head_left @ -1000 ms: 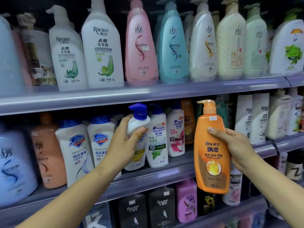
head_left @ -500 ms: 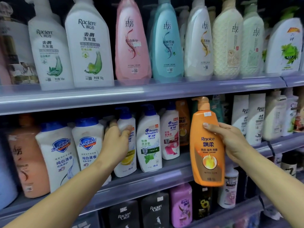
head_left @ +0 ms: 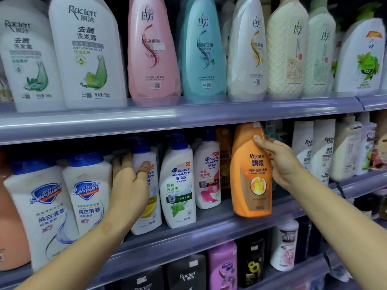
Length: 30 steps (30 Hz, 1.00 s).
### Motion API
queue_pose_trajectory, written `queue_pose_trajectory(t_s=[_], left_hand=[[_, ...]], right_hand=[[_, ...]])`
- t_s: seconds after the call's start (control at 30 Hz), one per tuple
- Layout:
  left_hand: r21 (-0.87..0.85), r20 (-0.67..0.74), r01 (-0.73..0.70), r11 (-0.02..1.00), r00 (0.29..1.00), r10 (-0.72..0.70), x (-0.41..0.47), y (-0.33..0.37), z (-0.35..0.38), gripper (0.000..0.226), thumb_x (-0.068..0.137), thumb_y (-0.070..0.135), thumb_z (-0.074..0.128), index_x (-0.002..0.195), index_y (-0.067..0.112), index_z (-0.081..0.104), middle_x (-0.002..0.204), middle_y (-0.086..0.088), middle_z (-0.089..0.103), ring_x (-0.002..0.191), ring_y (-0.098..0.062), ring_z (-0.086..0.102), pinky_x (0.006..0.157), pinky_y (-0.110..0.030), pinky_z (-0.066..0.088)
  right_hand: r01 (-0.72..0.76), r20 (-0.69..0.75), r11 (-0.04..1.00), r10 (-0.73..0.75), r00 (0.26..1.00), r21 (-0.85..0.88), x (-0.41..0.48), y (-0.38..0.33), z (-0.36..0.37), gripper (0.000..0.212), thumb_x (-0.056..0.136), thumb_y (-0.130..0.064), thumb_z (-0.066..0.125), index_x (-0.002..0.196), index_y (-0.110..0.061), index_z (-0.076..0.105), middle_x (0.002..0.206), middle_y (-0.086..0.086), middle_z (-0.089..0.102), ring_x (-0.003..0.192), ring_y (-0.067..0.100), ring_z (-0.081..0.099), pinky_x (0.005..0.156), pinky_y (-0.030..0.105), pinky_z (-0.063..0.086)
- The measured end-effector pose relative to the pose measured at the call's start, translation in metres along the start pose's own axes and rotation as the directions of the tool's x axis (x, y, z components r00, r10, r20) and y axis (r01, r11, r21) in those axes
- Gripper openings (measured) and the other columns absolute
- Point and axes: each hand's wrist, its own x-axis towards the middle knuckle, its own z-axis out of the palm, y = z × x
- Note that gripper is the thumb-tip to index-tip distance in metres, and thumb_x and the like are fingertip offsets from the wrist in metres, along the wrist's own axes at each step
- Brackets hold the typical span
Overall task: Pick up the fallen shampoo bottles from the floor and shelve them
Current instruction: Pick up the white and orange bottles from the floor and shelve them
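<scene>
My left hand (head_left: 130,185) is wrapped around a white Head & Shoulders bottle with a blue pump (head_left: 147,208), which stands upright on the middle shelf (head_left: 209,227) between the Safeguard bottles and another Head & Shoulders bottle. My right hand (head_left: 278,162) grips an orange Rejoice shampoo bottle (head_left: 250,170) from its right side. That bottle is upright at the front edge of the middle shelf; its pump top is hidden behind the upper shelf's rail. Whether its base rests on the shelf I cannot tell.
Two Safeguard bottles (head_left: 62,206) stand left of my left hand. White Head & Shoulders bottles (head_left: 178,185) fill the gap between my hands. The upper shelf rail (head_left: 188,116) carries tall Raclen and pastel bottles. White Raclen bottles (head_left: 314,147) stand right of the orange one.
The white blue-pump bottle went from raised in front of the shelf down into its row. The orange bottle moved up and inward to the middle shelf. The camera came closer.
</scene>
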Motion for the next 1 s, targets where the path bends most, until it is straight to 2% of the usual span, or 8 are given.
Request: queue_pose_trajectory(t_s=[0.07, 0.2, 0.37, 0.4, 0.53, 0.63, 0.73, 1.0], left_hand=[[-0.008, -0.017, -0.007, 1.0, 1.0, 0.007, -0.001, 0.0, 0.001, 0.054, 0.102, 0.021, 0.05, 0.151, 0.006, 0.033, 0.158, -0.016, 0.03, 0.145, -0.029, 0.026, 0.115, -0.031, 0.018], [-0.025, -0.032, -0.005, 1.0, 0.999, 0.004, 0.0, 0.0, 0.002, 0.053, 0.102, 0.019, 0.051, 0.15, 0.005, 0.035, 0.155, -0.017, 0.034, 0.143, -0.03, 0.03, 0.113, -0.03, 0.02], [-0.026, -0.036, -0.011, 1.0, 0.999, 0.01, -0.001, -0.002, 0.002, 0.052, 0.102, 0.02, 0.05, 0.15, 0.007, 0.035, 0.155, -0.016, 0.034, 0.143, -0.03, 0.03, 0.114, -0.033, 0.021], [-0.026, -0.036, -0.01, 1.0, 0.999, 0.009, 0.0, -0.002, 0.002, 0.052, 0.102, 0.02, 0.05, 0.15, 0.007, 0.035, 0.155, -0.016, 0.034, 0.143, -0.03, 0.03, 0.115, -0.034, 0.021], [-0.014, -0.036, -0.02, 1.0, 0.999, 0.019, 0.001, -0.004, 0.003, 0.051, 0.102, 0.02, 0.05, 0.149, 0.007, 0.037, 0.155, -0.015, 0.036, 0.142, -0.029, 0.03, 0.114, -0.033, 0.021], [-0.019, -0.036, -0.017, 1.0, 0.999, 0.017, 0.001, -0.006, 0.003, 0.052, 0.102, 0.021, 0.05, 0.15, 0.008, 0.036, 0.155, -0.015, 0.036, 0.142, -0.03, 0.031, 0.115, -0.036, 0.022], [-0.02, -0.038, -0.022, 1.0, 0.999, 0.021, 0.001, -0.007, 0.003, 0.052, 0.102, 0.021, 0.051, 0.149, 0.007, 0.036, 0.154, -0.016, 0.036, 0.142, -0.031, 0.032, 0.116, -0.038, 0.023], [-0.017, -0.05, -0.046, 0.999, 0.998, 0.045, 0.0, -0.009, 0.006, 0.051, 0.102, 0.02, 0.05, 0.149, 0.006, 0.037, 0.152, -0.017, 0.038, 0.14, -0.031, 0.033, 0.113, -0.033, 0.022]], right_hand=[[-0.01, 0.007, 1.0, 0.009, 1.0, 0.008, 0.004, 0.001, 0.0, 0.015, 0.092, -0.019, 0.064, 0.105, -0.012, 0.063, 0.065, -0.003, 0.076, 0.061, 0.011, 0.074, 0.051, 0.025, 0.057], [-0.025, -0.01, 1.0, 0.025, 1.0, 0.019, 0.013, 0.006, 0.0, 0.007, 0.096, -0.016, 0.059, 0.095, -0.016, 0.066, 0.061, -0.006, 0.075, 0.057, 0.008, 0.073, 0.049, 0.022, 0.056], [-0.055, -0.006, 0.998, 0.055, 0.998, 0.009, 0.025, 0.01, 0.0, 0.011, 0.092, -0.021, 0.064, 0.097, -0.013, 0.069, 0.073, 0.002, 0.077, 0.072, 0.02, 0.074, 0.06, 0.032, 0.059], [-0.056, -0.002, 0.998, 0.056, 0.998, 0.012, 0.027, 0.01, 0.001, 0.016, 0.089, -0.022, 0.068, 0.101, -0.012, 0.069, 0.078, 0.004, 0.078, 0.074, 0.022, 0.075, 0.063, 0.034, 0.059], [-0.028, -0.012, 0.999, 0.029, 1.0, 0.025, 0.032, 0.015, 0.006, 0.058, 0.07, -0.025, 0.081, 0.123, -0.006, 0.064, 0.101, 0.012, 0.078, 0.089, 0.027, 0.076, 0.074, 0.042, 0.06], [-0.004, -0.028, 1.0, 0.004, 1.0, 0.008, 0.035, 0.021, 0.01, 0.072, 0.064, -0.028, 0.084, 0.13, -0.008, 0.061, 0.113, 0.015, 0.075, 0.094, 0.027, 0.076, 0.076, 0.043, 0.06], [0.008, -0.015, 1.0, -0.007, 1.0, 0.014, 0.036, 0.025, 0.011, 0.077, 0.062, -0.028, 0.082, 0.133, -0.01, 0.058, 0.11, 0.01, 0.075, 0.088, 0.021, 0.077, 0.071, 0.038, 0.06], [0.022, 0.103, 1.0, -0.023, 0.994, 0.01, 0.031, 0.033, 0.003, 0.065, 0.072, -0.022, 0.071, 0.133, -0.011, 0.056, 0.095, -0.002, 0.08, 0.087, 0.013, 0.076, 0.07, 0.028, 0.06]])
